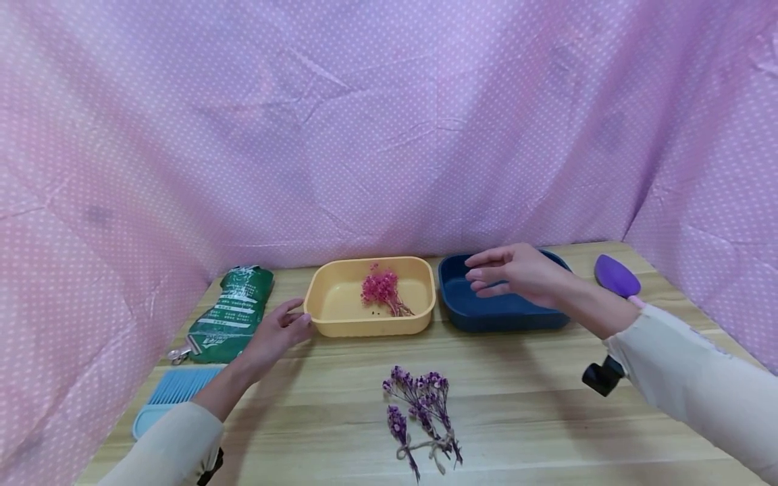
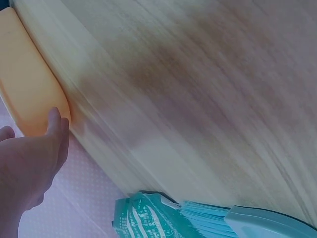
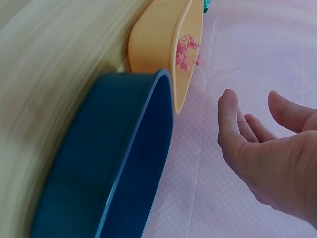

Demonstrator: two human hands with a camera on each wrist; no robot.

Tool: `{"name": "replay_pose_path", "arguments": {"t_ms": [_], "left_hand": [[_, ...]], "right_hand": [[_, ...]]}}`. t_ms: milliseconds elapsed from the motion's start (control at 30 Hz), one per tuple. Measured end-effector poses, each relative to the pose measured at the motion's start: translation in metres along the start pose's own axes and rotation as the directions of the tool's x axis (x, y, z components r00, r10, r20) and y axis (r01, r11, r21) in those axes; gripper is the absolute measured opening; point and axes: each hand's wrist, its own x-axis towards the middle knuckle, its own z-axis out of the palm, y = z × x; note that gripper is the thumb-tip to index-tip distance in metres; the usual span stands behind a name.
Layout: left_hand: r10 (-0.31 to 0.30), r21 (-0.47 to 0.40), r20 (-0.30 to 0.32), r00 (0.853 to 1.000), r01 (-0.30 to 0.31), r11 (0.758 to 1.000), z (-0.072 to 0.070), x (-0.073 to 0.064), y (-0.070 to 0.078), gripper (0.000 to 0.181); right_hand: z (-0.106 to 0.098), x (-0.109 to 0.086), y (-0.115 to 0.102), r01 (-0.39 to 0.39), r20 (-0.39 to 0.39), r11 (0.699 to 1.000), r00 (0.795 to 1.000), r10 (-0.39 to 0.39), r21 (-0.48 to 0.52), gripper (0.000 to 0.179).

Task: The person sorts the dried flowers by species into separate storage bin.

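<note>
My left hand [image 1: 276, 341] is at the left end of a yellow plastic bin [image 1: 358, 327], fingers loosely bent; its fingertips overlap the bin's wall, and whether they touch it I cannot tell. Inside that bin lies a bunch of pink dried flowers [image 1: 381, 287]. Above the blue bin [image 1: 504, 321] hovers my right hand [image 1: 516, 273], its fingers relaxed and holding nothing. The right wrist view shows this hand [image 3: 270, 153] apart from the blue bin's rim [image 3: 121, 168]. Purple dried flowers [image 1: 425, 395] tied with twine lie on the table in front of the bins.
At the left lie a green printed bag [image 1: 234, 314] with a metal clip [image 1: 185, 351] and a light blue brush [image 1: 179, 391]. A purple spatula [image 1: 616, 275] lies right of the blue bin. Pink dotted cloth [image 1: 389, 135] hangs behind the wooden table [image 1: 340, 418].
</note>
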Motion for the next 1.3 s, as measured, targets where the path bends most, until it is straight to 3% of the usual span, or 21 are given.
{"name": "replay_pose_path", "arguments": {"t_ms": [233,367,533,700,833,967,1167,1300], "left_hand": [[-0.02,0.019,-0.02,1.0,0.02,1.0,-0.002,-0.006,-0.006,0.064],[-0.044,0.018,-0.045,0.998,0.045,0.999,0.001,-0.012,-0.01,0.062],[-0.08,0.014,-0.056,0.995,0.081,0.997,0.012,-0.022,-0.01,0.057],[-0.045,-0.01,-0.028,0.999,0.045,0.999,0.022,-0.035,-0.007,0.054],[-0.02,-0.022,-0.02,1.0,0.019,1.0,0.029,-0.044,-0.006,0.05],[-0.053,-0.038,-0.044,0.998,0.051,0.998,0.037,-0.054,-0.003,0.046],[-0.102,-0.062,-0.088,0.991,0.097,0.993,0.046,-0.065,0.001,0.042],[-0.126,-0.087,-0.102,0.987,0.117,0.989,0.05,-0.07,0.005,0.038]], "right_hand": [[-0.023,-0.017,0.018,0.028,-0.046,0.999,0.998,-0.03,-0.045,0.05],[-0.037,-0.026,0.027,0.031,-0.087,0.992,0.995,-0.042,-0.125,0.054],[-0.052,-0.037,0.036,0.013,-0.233,0.941,0.968,-0.097,-0.338,0.051],[-0.064,-0.041,0.05,-0.036,-0.341,0.887,0.93,-0.139,-0.461,0.048],[-0.073,-0.043,0.058,-0.088,-0.374,0.877,0.921,-0.11,-0.473,0.052],[-0.082,-0.043,0.068,-0.09,-0.385,0.88,0.916,-0.111,-0.467,0.054],[-0.095,-0.044,0.081,-0.088,-0.361,0.901,0.929,-0.078,-0.424,0.06],[-0.1,-0.044,0.088,-0.123,-0.361,0.885,0.931,-0.054,-0.449,0.06]]}}
